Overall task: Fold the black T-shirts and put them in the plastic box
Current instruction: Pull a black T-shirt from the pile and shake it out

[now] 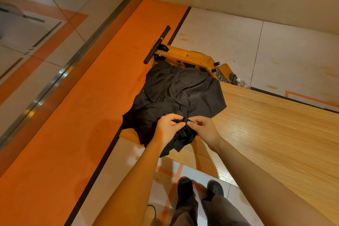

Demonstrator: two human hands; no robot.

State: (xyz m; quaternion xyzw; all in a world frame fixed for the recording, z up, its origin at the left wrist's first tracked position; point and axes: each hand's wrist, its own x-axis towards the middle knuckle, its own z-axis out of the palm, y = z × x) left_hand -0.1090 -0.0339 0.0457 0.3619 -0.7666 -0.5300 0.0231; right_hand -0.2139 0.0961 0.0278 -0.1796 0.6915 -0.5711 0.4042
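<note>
Black T-shirts (pixel 176 93) lie in a crumpled heap at the corner of a wooden surface (pixel 275 134), part of the cloth hanging over the near edge. How many shirts make up the heap cannot be told, since the dark folds merge into one mass. Both hands meet at the near side of the heap: the left hand (pixel 168 126) pinches a bunched fold between thumb and curled fingers, and the right hand (pixel 201 126) pinches the same gathered cloth just beside it, fingertips almost touching. What lies under the fold is hidden by the hands.

Beyond the heap stands a yellow wooden frame (pixel 185 57) with a black bar handle (pixel 156 45); its lower part is covered by the cloth. A small plastic bottle (pixel 241 83) stands on the floor near the frame, too small to make out further. An orange strip of floor (pixel 91 106) runs along the left, bordered by a glass wall (pixel 45 24). At the bottom, the person's dark shoes (pixel 200 187) and trouser legs are partly cut off by the frame's edge.
</note>
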